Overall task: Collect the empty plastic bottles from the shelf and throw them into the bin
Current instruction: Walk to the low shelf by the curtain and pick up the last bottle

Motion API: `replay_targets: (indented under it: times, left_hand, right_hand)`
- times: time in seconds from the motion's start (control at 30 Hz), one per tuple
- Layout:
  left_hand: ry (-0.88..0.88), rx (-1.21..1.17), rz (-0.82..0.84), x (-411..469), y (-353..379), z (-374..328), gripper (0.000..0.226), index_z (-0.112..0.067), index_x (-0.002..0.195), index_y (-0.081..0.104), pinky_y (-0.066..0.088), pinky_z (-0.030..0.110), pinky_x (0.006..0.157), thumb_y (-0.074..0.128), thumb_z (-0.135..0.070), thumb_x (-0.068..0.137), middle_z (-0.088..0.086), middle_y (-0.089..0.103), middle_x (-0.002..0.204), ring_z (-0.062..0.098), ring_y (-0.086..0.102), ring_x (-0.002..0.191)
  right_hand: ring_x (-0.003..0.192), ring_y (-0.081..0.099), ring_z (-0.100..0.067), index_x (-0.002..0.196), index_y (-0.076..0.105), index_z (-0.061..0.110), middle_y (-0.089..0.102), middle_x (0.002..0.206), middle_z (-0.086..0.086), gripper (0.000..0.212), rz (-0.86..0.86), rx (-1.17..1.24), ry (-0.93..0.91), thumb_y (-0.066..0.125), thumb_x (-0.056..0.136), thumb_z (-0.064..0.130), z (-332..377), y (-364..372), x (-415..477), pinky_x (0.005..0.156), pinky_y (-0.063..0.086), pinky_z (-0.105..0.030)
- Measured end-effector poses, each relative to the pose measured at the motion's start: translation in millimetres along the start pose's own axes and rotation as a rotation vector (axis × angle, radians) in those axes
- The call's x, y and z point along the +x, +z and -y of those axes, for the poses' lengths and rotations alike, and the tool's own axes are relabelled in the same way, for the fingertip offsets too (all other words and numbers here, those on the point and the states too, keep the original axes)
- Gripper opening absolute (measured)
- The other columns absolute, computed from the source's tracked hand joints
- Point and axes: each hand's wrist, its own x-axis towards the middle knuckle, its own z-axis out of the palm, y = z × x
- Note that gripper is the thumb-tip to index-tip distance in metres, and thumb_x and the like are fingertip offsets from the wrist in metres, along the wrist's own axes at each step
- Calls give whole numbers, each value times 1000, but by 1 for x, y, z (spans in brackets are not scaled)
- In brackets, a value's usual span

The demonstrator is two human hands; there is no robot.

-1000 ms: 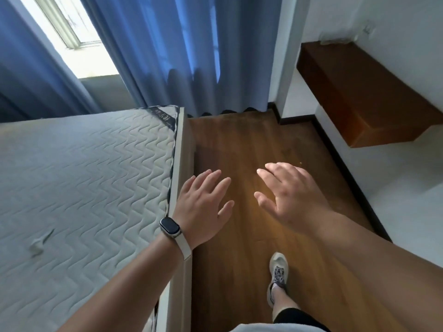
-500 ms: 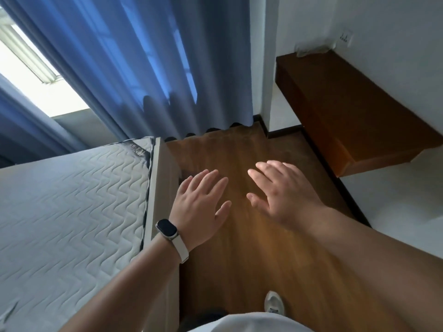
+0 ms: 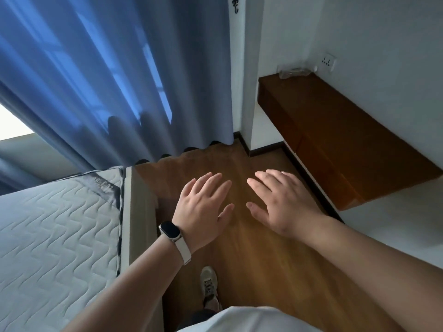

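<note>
A dark wooden shelf (image 3: 335, 130) hangs on the white wall at the right. Clear empty plastic bottles (image 3: 293, 72) lie on its far end, close to the wall; how many I cannot tell. My left hand (image 3: 203, 207), with a watch on the wrist, and my right hand (image 3: 280, 202) are held out palm-down over the wooden floor, fingers spread, holding nothing. Both are well short of the shelf's far end. No bin is in view.
A bare quilted mattress (image 3: 52, 236) on its bed frame fills the left. Blue curtains (image 3: 107, 75) hang ahead. A wall socket (image 3: 328, 60) sits above the shelf. The wooden floor (image 3: 251, 259) runs between bed and shelf; my shoe (image 3: 209, 283) is on it.
The view has tilted up and turned right, bringing the shelf's far end and the bottles into sight. Both hands stay open and spread ahead of me.
</note>
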Motion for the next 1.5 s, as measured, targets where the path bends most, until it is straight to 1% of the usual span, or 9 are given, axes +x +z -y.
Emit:
replay_targets:
  times: [0.3,0.53,0.9,1.03,1.17,1.27,1.33,1.43,1.5]
  left_hand:
    - [72,-29,-18,92,5,151,49,-19,134,59,43,54,106,63,-43,91,6,58,139,30,50,133]
    - [104,-78,-10,148,18,198,49,-18,132,60,44,56,104,67,-40,89,7,60,137,33,52,131]
    - [156,-47,112,256,57,213,49,-22,138,54,41,54,108,57,-44,94,4,55,143,30,49,134]
    - [141,-1,153,319,74,213,49,-23,139,53,37,51,109,52,-45,96,3,54,144,30,49,134]
    - [198,26,191,391,95,197,51,-20,132,61,43,51,103,38,-49,96,6,62,135,31,57,125]
    - [212,35,232,445,112,178,48,-23,136,57,34,48,110,51,-48,96,6,55,143,30,50,133]
    - [253,30,182,475,122,164,47,-22,132,59,39,50,106,54,-47,93,8,59,138,32,54,128]
    - [281,4,162,511,133,139,53,-19,127,63,44,53,101,40,-51,93,9,63,132,34,60,121]
    - [311,14,150,531,139,126,47,-16,124,67,46,54,98,53,-49,93,11,66,129,35,63,118]
  right_hand:
    - [130,48,-28,138,52,19,55,139,-8,60,19,-23,102,29,96,55,38,-6,150,107,38,-47]
    - [132,44,-27,140,50,20,53,142,-6,60,34,-39,189,27,97,56,25,-3,205,108,38,-45]
    - [132,45,-28,139,50,17,53,141,-7,60,29,45,287,28,98,55,-49,20,289,107,39,-47]
    - [134,42,-29,141,47,20,50,144,-6,63,27,85,305,24,97,58,-95,27,332,108,35,-47]
    - [136,41,-27,143,44,23,48,146,-5,64,14,104,367,21,96,60,-157,24,365,110,32,-47]
    - [134,43,-26,140,48,24,50,145,-4,60,1,82,416,26,97,60,-206,19,380,108,35,-45]
    - [134,43,-26,140,48,24,50,145,-4,59,-7,75,445,28,97,59,-235,15,385,108,35,-44]
    - [131,48,-27,138,51,22,54,141,-5,57,-26,71,486,33,96,58,-270,11,388,107,36,-44]
    - [130,49,-28,136,53,21,56,139,-6,57,-29,78,510,36,96,57,-287,9,389,106,37,-44]
